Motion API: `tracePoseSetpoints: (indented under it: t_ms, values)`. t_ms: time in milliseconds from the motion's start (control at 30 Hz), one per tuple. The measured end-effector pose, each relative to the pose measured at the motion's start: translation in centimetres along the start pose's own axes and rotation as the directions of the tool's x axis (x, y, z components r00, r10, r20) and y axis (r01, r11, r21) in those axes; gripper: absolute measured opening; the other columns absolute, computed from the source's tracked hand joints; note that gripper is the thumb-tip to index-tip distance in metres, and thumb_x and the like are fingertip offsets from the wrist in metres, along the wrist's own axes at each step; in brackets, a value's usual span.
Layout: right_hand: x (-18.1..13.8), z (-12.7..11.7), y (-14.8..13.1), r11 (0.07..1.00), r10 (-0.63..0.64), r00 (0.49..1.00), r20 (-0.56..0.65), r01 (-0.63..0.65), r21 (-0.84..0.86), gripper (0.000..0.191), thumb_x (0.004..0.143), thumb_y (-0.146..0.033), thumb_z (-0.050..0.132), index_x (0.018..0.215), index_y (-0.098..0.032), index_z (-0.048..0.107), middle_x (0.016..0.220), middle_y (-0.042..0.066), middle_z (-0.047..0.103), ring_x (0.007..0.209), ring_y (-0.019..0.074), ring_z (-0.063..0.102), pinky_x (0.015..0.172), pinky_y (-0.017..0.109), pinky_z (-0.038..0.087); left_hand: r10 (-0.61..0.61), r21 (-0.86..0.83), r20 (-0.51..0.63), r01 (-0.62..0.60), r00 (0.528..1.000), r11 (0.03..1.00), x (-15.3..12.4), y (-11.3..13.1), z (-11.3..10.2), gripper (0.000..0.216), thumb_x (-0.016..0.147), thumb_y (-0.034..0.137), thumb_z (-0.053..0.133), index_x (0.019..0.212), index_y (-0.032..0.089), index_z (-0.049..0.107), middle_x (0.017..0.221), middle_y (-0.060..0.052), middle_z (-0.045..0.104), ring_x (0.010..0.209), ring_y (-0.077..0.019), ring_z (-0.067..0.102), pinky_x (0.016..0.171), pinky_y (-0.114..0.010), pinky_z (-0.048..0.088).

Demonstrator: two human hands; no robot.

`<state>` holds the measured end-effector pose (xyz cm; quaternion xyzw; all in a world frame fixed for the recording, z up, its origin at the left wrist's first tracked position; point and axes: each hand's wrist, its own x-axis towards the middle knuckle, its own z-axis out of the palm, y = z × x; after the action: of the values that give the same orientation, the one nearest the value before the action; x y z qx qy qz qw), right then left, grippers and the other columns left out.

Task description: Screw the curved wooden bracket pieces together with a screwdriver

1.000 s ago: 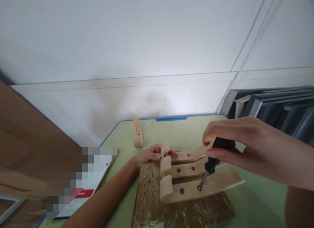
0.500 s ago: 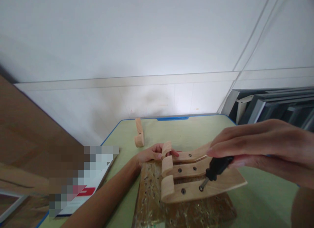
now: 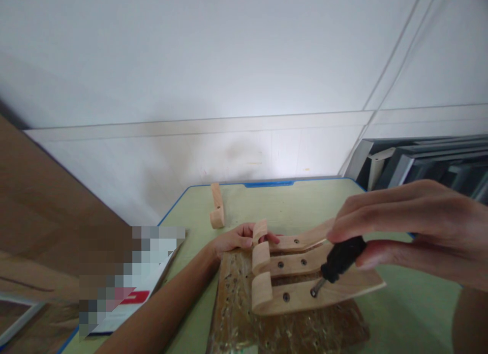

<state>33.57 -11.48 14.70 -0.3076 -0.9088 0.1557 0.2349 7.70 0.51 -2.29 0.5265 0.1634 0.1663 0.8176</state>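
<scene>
My right hand (image 3: 407, 227) grips the black handle of a screwdriver (image 3: 343, 260) between thumb and fingers. The tilted shaft ends at a screw hole in the nearest curled wooden hook (image 3: 299, 302). Behind it lie a middle wooden hook (image 3: 292, 268) and a far wooden hook (image 3: 284, 246), side by side, with dark screws in them. At the curled left end of the far hook, my left hand (image 3: 238, 239) is wrapped round the wood, some fingers hidden behind it. All three hooks rest over a brown, tape-covered board (image 3: 234, 303).
One loose wooden hook (image 3: 217, 206) lies toward the back of the green table (image 3: 305, 201). A white sheet with a red patch (image 3: 131, 297) is at the left edge. Dark panels (image 3: 438, 163) are stacked on the right, and a white wall stands behind.
My right fingers have gone from stretched along the handle to curled round it, and the handle has turned slightly. The left hand and the hooks stay in place.
</scene>
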Motion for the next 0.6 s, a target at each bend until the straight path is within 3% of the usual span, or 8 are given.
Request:
tracePoseSetpoints:
  t_ms: [333, 500, 600]
  values:
    - [0.16, 0.00, -0.28, 0.997, 0.045, 0.998, 0.041, -0.043, -0.059, 0.014, 0.080, -0.024, 0.056, 0.094, -0.021, 0.055, 0.084, -0.002, 0.061, 0.071, 0.0089, 0.057, 0.062, 0.019, 0.040, 0.041, -0.027, -0.019, -0.042, 0.999, 0.999, -0.16, -0.23, -0.40, 0.029, 0.061, 0.021, 0.069, 0.088, 0.012, 0.067, 0.101, -0.010, 0.065, 0.092, -0.0225, 0.059, 0.077, -0.029, 0.043]
    - [-0.26, 0.19, -0.07, 0.987, 0.098, 0.994, 0.058, -0.089, -0.133, 0.020, 0.081, -0.027, 0.056, 0.100, -0.024, 0.050, 0.087, -0.002, 0.061, 0.072, 0.0106, 0.056, 0.062, 0.021, 0.038, 0.022, -0.032, -0.012, -0.023, 1.000, 0.999, -0.18, -0.03, -0.18, 0.036, 0.062, 0.022, 0.069, 0.095, 0.010, 0.065, 0.101, -0.012, 0.065, 0.089, -0.0227, 0.060, 0.076, -0.029, 0.043]
    - [-0.44, 0.32, 0.08, 0.985, 0.059, 0.998, 0.037, -0.052, -0.165, 0.018, 0.081, -0.030, 0.055, 0.097, -0.024, 0.049, 0.086, -0.002, 0.061, 0.070, 0.0111, 0.056, 0.058, 0.022, 0.037, 0.026, -0.039, -0.009, -0.027, 1.000, 0.999, -0.16, 0.09, -0.05, 0.035, 0.061, 0.022, 0.069, 0.094, 0.011, 0.066, 0.100, -0.011, 0.066, 0.090, -0.0225, 0.060, 0.077, -0.029, 0.043]
